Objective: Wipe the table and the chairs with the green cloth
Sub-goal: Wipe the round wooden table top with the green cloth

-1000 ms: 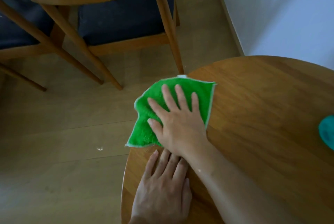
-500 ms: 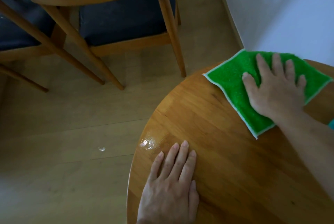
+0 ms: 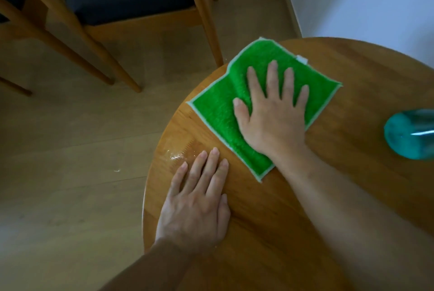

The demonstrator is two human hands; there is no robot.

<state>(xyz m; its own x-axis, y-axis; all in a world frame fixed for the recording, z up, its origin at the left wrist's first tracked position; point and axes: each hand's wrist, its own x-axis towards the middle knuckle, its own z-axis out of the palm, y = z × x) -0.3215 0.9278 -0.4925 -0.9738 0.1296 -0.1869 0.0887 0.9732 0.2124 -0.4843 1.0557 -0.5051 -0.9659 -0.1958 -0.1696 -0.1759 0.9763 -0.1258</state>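
Swept back from the far rim toward the near-left edge of the round, smooth wooden table [image 3: 328, 196], the fluffy white-edged green cloth [image 3: 218, 107] lies flat under the right hand [image 3: 272, 114], fingers straight and spread, approaching the wet glistening patch [image 3: 175, 153] beside the flat-fingered, bracing left hand [image 3: 197, 206].

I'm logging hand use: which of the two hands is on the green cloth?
The right hand, lying flat with spread fingers on the green cloth. The left hand rests on the bare table, nearer the table's edge.
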